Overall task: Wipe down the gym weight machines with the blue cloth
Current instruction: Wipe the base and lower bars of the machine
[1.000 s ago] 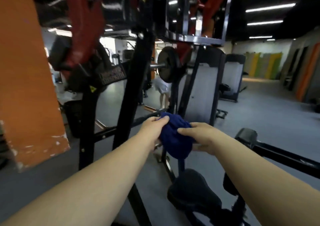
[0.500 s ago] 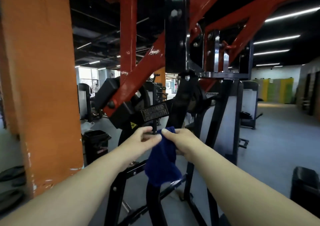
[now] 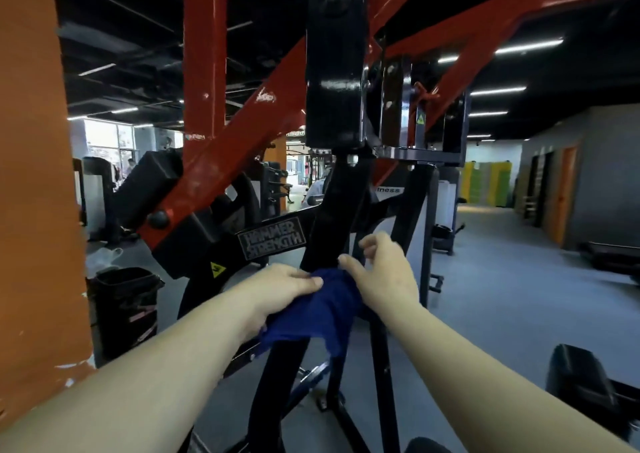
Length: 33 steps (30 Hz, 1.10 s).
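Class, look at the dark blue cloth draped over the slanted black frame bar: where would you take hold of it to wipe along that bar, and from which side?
Grip the dark blue cloth at its bunched top, where it folds over the slanted black frame bar, coming from the near side above. Its loose corners hang below and would only trail. The left hand already pinches that top edge; the right hand touches it beside.

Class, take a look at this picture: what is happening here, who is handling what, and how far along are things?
A person in a gym is working a blue cloth over a black upright bar of a red-and-black weight machine labelled Hammer Strength. The left hand holds the cloth against the bar, and the right hand touches its upper edge with the thumb, its other fingers raised and loosely curled. A black bin stands to the left, beside an orange pillar.
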{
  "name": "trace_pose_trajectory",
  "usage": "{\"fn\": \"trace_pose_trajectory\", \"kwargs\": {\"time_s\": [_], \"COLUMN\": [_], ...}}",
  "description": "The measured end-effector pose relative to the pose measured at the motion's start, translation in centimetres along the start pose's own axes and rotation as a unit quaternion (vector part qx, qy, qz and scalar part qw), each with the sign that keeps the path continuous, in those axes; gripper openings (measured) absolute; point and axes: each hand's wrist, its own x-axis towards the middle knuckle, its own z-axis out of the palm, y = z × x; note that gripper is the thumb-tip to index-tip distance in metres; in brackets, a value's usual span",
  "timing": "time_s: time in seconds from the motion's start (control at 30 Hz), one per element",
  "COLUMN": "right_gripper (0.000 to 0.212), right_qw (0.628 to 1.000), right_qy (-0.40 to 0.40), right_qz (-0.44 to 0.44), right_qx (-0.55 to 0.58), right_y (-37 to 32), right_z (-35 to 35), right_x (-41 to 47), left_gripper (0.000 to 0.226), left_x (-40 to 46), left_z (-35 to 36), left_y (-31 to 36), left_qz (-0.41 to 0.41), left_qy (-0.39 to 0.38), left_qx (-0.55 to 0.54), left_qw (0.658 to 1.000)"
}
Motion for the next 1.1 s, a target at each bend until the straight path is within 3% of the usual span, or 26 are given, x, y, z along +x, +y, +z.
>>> {"fn": "trace_pose_trajectory", "kwargs": {"time_s": [0.03, 0.1, 0.17, 0.23, 0.3, 0.33, 0.4, 0.47, 0.53, 0.63, 0.73, 0.87, 0.93, 1.0, 1.03, 1.1], "right_gripper": [0.033, 0.042, 0.059, 0.067, 0.063, 0.059, 0.052, 0.052, 0.063, 0.086, 0.072, 0.058, 0.048, 0.038, 0.035, 0.034], "right_qw": [0.998, 0.979, 0.964, 0.964, 0.972, 0.973, 0.964, 0.944, 0.933, 0.912, 0.856, 0.856, 0.839, 0.846, 0.855, 0.885], "right_qy": [0.002, -0.090, -0.176, -0.160, -0.075, -0.015, 0.108, 0.165, 0.155, 0.094, 0.116, 0.212, 0.168, 0.120, 0.110, 0.055], "right_qz": [-0.035, -0.104, -0.170, -0.202, -0.205, -0.211, -0.241, -0.283, -0.298, -0.313, -0.380, -0.284, -0.252, -0.194, -0.173, -0.166], "right_qx": [0.056, 0.151, 0.109, 0.065, 0.089, 0.092, 0.040, -0.039, -0.130, -0.250, -0.331, -0.377, -0.453, -0.482, -0.476, -0.432], "right_y": [0.5, 0.7, 1.1, 1.2, 0.5, -0.1, -1.1, -0.9, 1.0, 5.2, 5.5, -1.4, -4.0, -5.3, -5.8, -7.0], "right_z": [0.5, 1.8, 3.2, 3.8, 3.3, 2.7, 1.6, 1.6, 3.4, 7.3, 8.2, 8.0, 9.6, 12.5, 13.8, 15.2], "right_x": [0.5, 1.0, 1.8, 3.6, 5.8, 7.1, 9.9, 12.1, 13.0, 11.7, 11.3, 13.1, 13.5, 13.0, 12.7, 12.5], "left_gripper": [0.014, 0.020, 0.013, 0.014, 0.021, 0.023, 0.026, 0.033, 0.043, 0.051, 0.045, 0.042, 0.040, 0.039, 0.039, 0.037], "left_x": [1.0, 3.0, 4.5, 5.9, 7.0, 7.4, 8.6, 9.9, 11.4, 13.2, 14.5, 15.6, 16.1, 16.5, 16.8, 17.0], "left_z": [0.5, 1.1, 1.4, 1.0, 0.1, -0.4, -2.1, -3.8, -5.5, -7.8, -9.5, -11.3, -12.3, -13.3, -13.8, -14.9], "left_y": [0.3, 0.9, 1.8, 3.1, 4.3, 4.5, 4.5, 3.8, 2.7, 0.6, -0.9, -1.6, -2.1, -3.1, -3.9, -5.2], "left_qz": [-0.011, -0.032, -0.030, 0.006, 0.071, 0.107, 0.166, 0.179, 0.172, 0.151, 0.161, 0.265, 0.304, 0.320, 0.324, 0.332], "left_qy": [0.031, 0.077, 0.096, 0.093, 0.071, 0.073, 0.132, 0.193, 0.214, 0.193, 0.163, 0.178, 0.180, 0.183, 0.190, 0.212], "left_qx": [-0.049, -0.127, -0.163, -0.176, -0.183, -0.156, 0.023, 0.241, 0.354, 0.432, 0.492, 0.484, 0.444, 0.427, 0.449, 0.544], "left_qw": [0.998, 0.988, 0.982, 0.980, 0.978, 0.979, 0.977, 0.934, 0.894, 0.868, 0.840, 0.815, 0.824, 0.826, 0.811, 0.741]}}
